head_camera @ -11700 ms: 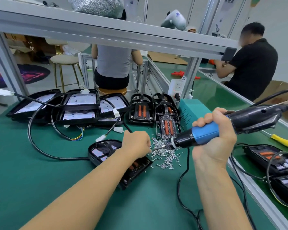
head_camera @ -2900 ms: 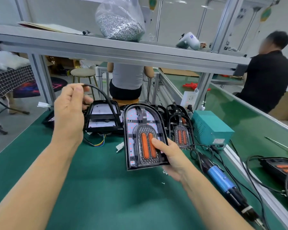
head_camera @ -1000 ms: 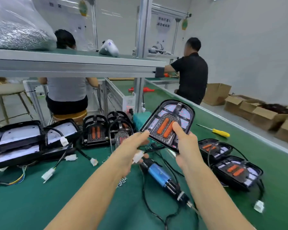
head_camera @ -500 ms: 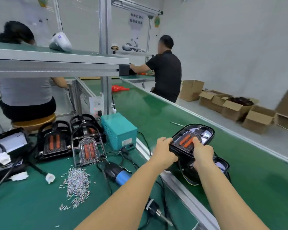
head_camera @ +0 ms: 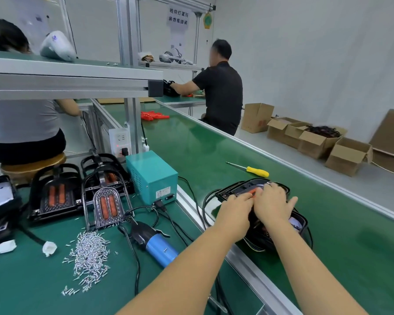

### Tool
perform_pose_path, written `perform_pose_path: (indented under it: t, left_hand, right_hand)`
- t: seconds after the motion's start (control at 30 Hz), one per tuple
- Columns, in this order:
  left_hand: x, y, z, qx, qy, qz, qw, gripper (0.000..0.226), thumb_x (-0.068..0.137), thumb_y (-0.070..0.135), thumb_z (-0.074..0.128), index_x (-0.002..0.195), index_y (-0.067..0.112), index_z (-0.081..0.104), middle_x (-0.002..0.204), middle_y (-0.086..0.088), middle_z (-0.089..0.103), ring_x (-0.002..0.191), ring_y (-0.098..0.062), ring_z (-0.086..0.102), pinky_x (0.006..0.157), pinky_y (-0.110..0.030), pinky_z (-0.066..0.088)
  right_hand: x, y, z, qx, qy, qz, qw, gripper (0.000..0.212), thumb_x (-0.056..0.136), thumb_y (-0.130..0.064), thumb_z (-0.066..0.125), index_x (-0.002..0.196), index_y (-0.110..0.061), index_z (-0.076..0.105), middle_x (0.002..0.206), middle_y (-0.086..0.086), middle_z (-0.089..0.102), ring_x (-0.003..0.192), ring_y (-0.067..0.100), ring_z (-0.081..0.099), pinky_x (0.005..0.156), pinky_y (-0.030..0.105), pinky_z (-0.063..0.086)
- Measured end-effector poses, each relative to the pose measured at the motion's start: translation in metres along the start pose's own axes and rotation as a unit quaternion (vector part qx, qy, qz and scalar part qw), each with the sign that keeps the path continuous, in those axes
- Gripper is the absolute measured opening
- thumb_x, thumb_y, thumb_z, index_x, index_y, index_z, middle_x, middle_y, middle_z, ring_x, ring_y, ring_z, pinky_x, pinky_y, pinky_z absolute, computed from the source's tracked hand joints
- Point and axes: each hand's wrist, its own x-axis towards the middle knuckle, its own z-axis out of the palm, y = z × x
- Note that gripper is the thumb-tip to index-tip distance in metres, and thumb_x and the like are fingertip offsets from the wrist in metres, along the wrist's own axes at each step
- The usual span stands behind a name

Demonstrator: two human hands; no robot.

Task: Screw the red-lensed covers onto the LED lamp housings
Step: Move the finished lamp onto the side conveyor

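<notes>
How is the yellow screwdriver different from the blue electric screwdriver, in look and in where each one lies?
The yellow screwdriver is thin, has no cable and lies on the conveyor belt. The blue electric screwdriver is thicker, has a black cable and lies on the workbench beside the screw pile. No hand touches either.

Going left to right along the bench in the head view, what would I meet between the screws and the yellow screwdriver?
Pile of screws → blue electric screwdriver → left hand → right hand, both on the finished lamp; the yellow screwdriver lies farther back.
</notes>
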Motion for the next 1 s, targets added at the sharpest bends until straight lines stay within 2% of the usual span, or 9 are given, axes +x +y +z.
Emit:
perform_pose_path:
  t: [0.07,0.17,0.27,0.33,0.4,0.47,0.6,0.73,1.0]
  left_hand:
    - [0.001,-0.004,0.0,0.009,-0.003,0.006,1.0,0.079,0.079,-0.013,0.038,0.149,0.021,0.028,0.156,0.007,0.025,0.12,-0.033,0.04,0.096,-0.041,0.034]
    - [0.0,-0.008,0.0,0.03,-0.018,0.016,0.999,0.082,0.078,-0.01,0.04,0.151,0.023,0.022,0.158,0.009,0.02,0.131,-0.028,0.036,0.102,-0.04,0.031]
    - [-0.007,-0.013,0.002,0.04,-0.038,-0.001,0.998,0.078,0.083,-0.004,0.042,0.152,0.021,0.014,0.16,0.007,0.01,0.142,-0.021,0.017,0.115,-0.044,0.012]
    - [-0.014,-0.017,0.0,0.049,-0.046,-0.014,0.998,0.074,0.088,0.0,0.042,0.152,0.019,0.01,0.161,0.005,0.004,0.145,-0.018,0.005,0.118,-0.047,0.0]
    - [-0.024,-0.024,-0.004,0.053,-0.05,-0.031,0.997,0.069,0.093,0.004,0.039,0.153,0.019,0.007,0.161,0.005,0.002,0.147,-0.017,0.0,0.117,-0.048,-0.005]
    - [-0.036,-0.033,-0.011,0.052,-0.052,-0.048,0.996,0.063,0.096,0.007,0.036,0.152,0.019,0.01,0.16,0.004,0.007,0.147,-0.016,0.001,0.116,-0.049,-0.007]
    - [-0.063,-0.053,-0.029,0.034,-0.024,-0.1,0.994,0.057,0.09,-0.004,0.032,0.143,0.017,0.03,0.153,0.002,0.029,0.145,-0.016,0.008,0.115,-0.05,-0.009]
    - [-0.094,-0.078,-0.046,0.034,0.006,-0.161,0.986,0.058,0.095,0.002,0.03,0.148,0.022,0.021,0.156,0.007,0.021,0.146,-0.013,0.005,0.115,-0.05,-0.011]
    - [-0.182,-0.134,-0.078,0.098,0.055,-0.287,0.951,0.055,0.1,0.019,0.031,0.151,0.027,0.012,0.159,0.013,0.008,0.146,-0.009,0.0,0.115,-0.051,-0.007]
  right_hand:
    - [-0.003,0.001,0.0,-0.038,-0.037,-0.048,0.997,0.034,0.103,-0.02,0.028,0.114,-0.016,0.059,0.129,0.006,0.054,0.128,0.026,0.042,0.114,0.056,0.017]
    - [-0.005,0.003,-0.001,-0.081,-0.055,-0.072,0.993,0.034,0.103,-0.019,0.026,0.112,-0.018,0.058,0.129,0.006,0.053,0.127,0.028,0.043,0.114,0.059,0.017]
    - [-0.005,0.004,0.0,-0.072,-0.063,-0.062,0.993,0.039,0.104,-0.025,0.021,0.122,-0.017,0.055,0.137,0.007,0.05,0.133,0.027,0.039,0.115,0.058,0.014]
    - [-0.004,0.004,0.0,-0.064,-0.065,-0.044,0.995,0.044,0.104,-0.029,0.02,0.131,-0.013,0.051,0.143,0.006,0.047,0.135,0.026,0.037,0.116,0.057,0.011]
    - [-0.004,0.003,-0.001,-0.078,-0.076,-0.039,0.993,0.046,0.104,-0.03,0.019,0.137,-0.012,0.046,0.147,0.006,0.043,0.138,0.026,0.035,0.116,0.06,0.008]
    - [-0.004,0.001,-0.003,-0.094,-0.09,-0.035,0.991,0.048,0.104,-0.032,0.017,0.14,-0.013,0.044,0.149,0.006,0.041,0.14,0.026,0.031,0.115,0.063,0.005]
    - [-0.013,-0.012,-0.006,-0.102,-0.066,-0.038,0.992,0.05,0.104,-0.038,0.016,0.141,-0.014,0.042,0.151,0.005,0.037,0.143,0.024,0.026,0.114,0.066,0.0]
    - [-0.041,-0.051,-0.003,-0.075,-0.044,-0.121,0.989,0.045,0.104,-0.039,0.016,0.135,-0.018,0.043,0.145,0.0,0.041,0.141,0.021,0.027,0.114,0.067,0.003]
    - [-0.13,-0.153,0.017,-0.037,-0.116,-0.31,0.943,0.054,0.106,-0.043,0.012,0.154,-0.02,0.018,0.16,-0.002,0.019,0.148,0.016,0.012,0.113,0.066,-0.007]
